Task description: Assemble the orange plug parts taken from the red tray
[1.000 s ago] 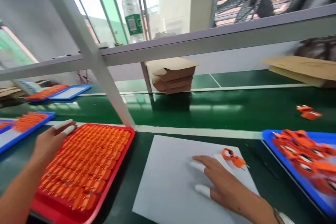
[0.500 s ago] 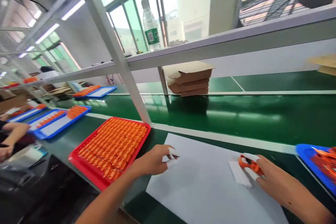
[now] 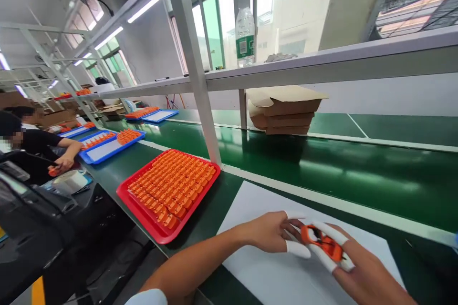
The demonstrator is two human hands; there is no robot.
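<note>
An orange plastic part (image 3: 326,244) with a dark inside is pinched between the white-covered thumb and fingers of my right hand (image 3: 358,257), over a white sheet (image 3: 257,205). My left hand (image 3: 279,234) reaches in from the left, its thumb and fingers apart and its fingertips close to the part's left end. Whether those fingertips touch the part I cannot tell. White finger covers show on both hands. Left of the sheet, a red tray (image 3: 165,238) bears many similar orange parts (image 3: 171,183) in tight rows.
Blue trays (image 3: 107,155) with orange parts line the green bench farther left, where a co-worker's hand (image 3: 66,162) holds an orange piece. A white post (image 3: 196,66) rises behind the red tray. Cardboard (image 3: 286,116) is stacked under the shelf (image 3: 322,64), which carries a plastic bottle (image 3: 245,38).
My left hand has moved right, to beside the orange part in my right hand. The view has swung left, and the blue tray on the right is almost out of sight.
</note>
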